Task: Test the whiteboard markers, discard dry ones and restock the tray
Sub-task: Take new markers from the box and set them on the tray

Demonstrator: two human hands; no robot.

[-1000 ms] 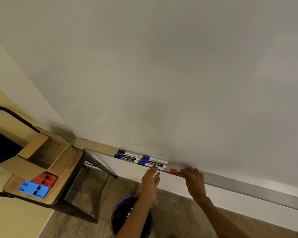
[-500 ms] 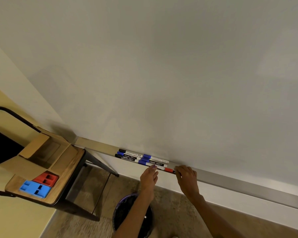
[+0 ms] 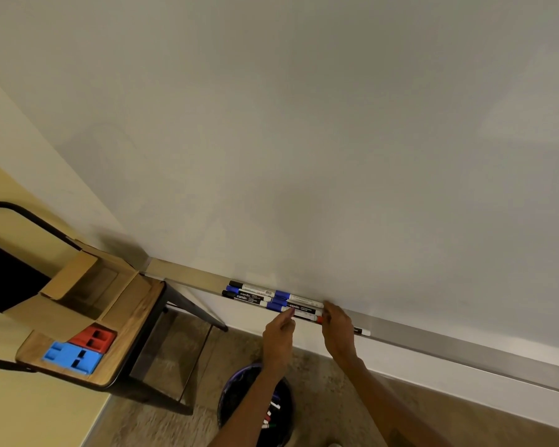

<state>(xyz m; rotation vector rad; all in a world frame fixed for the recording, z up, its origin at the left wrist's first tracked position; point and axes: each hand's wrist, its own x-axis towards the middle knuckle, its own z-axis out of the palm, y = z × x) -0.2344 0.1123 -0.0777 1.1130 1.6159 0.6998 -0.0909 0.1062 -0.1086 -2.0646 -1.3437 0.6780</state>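
- Both hands are up at the marker tray (image 3: pixel 433 341), the metal ledge running along the foot of the whiteboard (image 3: pixel 304 124).
- The right hand (image 3: pixel 338 325) has slid left along the ledge since a second ago, taking the red marker (image 3: pixel 319 319) with it; the red cap now sits right up against the end of the marker cluster (image 3: pixel 271 298), where earlier it lay apart to the right.
- The right fingers are curled down over that marker, thumb and fingertips closed on it near the red cap; the white tail of a marker (image 3: pixel 363 332) pokes out past the far side of the hand on the ledge.
- The left hand (image 3: pixel 279 333) is nearer the cluster than before, its fingers drawn together, the tips touching or just off the front marker; whether it actually grips one I cannot tell.
- The cluster itself has not budged: black-capped and blue-capped markers lying lengthwise in rows on the tray.
- Below the hands, the dark bin (image 3: pixel 255 404) on the floor holds a few discarded markers (image 3: pixel 271 414).
- Off to the left, same as before: an open cardboard box (image 3: pixel 78 291) on a wooden chair seat (image 3: pixel 133 333), with a red eraser (image 3: pixel 94 337) and a blue eraser (image 3: pixel 71 356) side by side at the front.
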